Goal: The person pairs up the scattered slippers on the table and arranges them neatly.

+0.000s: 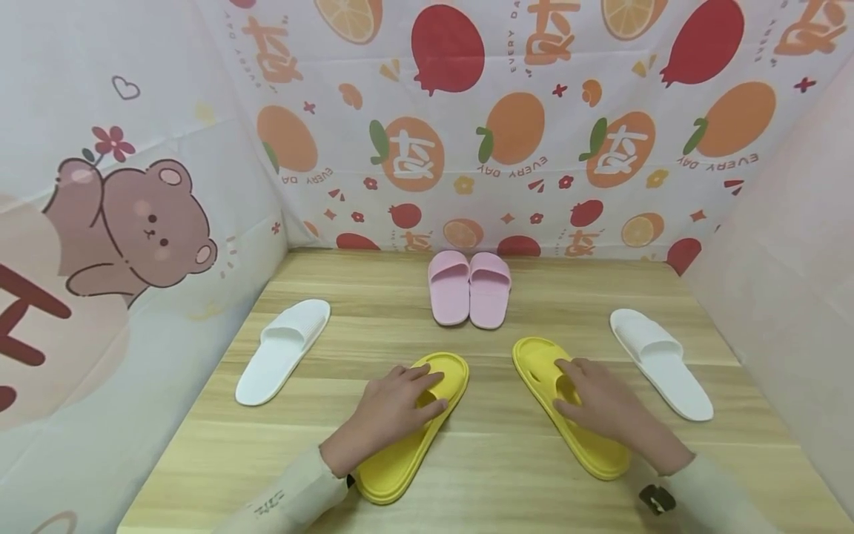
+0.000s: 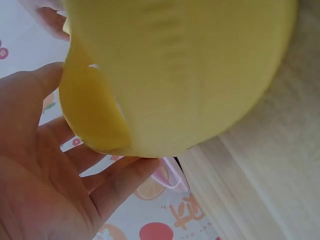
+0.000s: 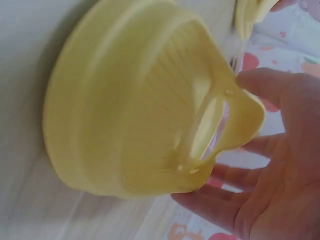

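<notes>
Left hand [image 1: 394, 404]: fingers spread loosely, touching the left yellow slipper [image 1: 392, 475]. Right hand [image 1: 597, 397]: likewise on the right yellow slipper [image 1: 595, 450]. Both slippers lie on the desk [image 1: 483, 452], partly hidden by hands. Sleeves [image 1: 293, 486] are cut off below. Open desk separates the pair; white slippers [image 1: 280, 356] flank them; pink slippers [image 1: 450, 300] sit near the far edge.

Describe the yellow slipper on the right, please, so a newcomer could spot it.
On the wooden surface, before the fruit-print backdrop, find the yellow slipper under the right hand. Its toe angles left; the other yellow slipper angles right.
</notes>
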Motion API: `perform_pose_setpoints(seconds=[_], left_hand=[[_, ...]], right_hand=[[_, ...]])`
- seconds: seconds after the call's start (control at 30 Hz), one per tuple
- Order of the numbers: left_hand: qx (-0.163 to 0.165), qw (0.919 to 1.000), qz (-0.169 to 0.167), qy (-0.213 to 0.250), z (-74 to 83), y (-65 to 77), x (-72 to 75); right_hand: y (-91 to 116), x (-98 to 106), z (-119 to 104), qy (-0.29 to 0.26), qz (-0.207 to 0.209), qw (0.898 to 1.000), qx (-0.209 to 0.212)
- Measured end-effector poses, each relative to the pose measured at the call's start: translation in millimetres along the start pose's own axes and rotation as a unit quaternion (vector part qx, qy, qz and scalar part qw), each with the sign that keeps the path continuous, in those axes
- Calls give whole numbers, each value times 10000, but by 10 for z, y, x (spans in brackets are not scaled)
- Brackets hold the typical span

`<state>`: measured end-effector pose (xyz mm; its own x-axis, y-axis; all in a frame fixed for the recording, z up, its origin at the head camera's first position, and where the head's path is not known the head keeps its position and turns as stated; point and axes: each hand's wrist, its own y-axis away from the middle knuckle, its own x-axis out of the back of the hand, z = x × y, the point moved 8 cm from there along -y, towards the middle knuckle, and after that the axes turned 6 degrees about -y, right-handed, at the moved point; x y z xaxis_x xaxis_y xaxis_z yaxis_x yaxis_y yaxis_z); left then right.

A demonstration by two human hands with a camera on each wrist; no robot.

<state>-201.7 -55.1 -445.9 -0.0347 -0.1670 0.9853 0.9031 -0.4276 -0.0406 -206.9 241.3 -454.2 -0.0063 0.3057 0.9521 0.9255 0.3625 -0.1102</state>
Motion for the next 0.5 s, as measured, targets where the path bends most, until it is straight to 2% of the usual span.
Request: perform_pose_setpoints(seconds=[0.3,0.5], left_hand=[[79,9998,32,162,-7,-26,27],[244,9996,68,158,-17,-43,24]], right_hand=[[-17,-98,-192,-368,2,9982,-466],[-50,-174,-364,-523,56,9973,-506]])
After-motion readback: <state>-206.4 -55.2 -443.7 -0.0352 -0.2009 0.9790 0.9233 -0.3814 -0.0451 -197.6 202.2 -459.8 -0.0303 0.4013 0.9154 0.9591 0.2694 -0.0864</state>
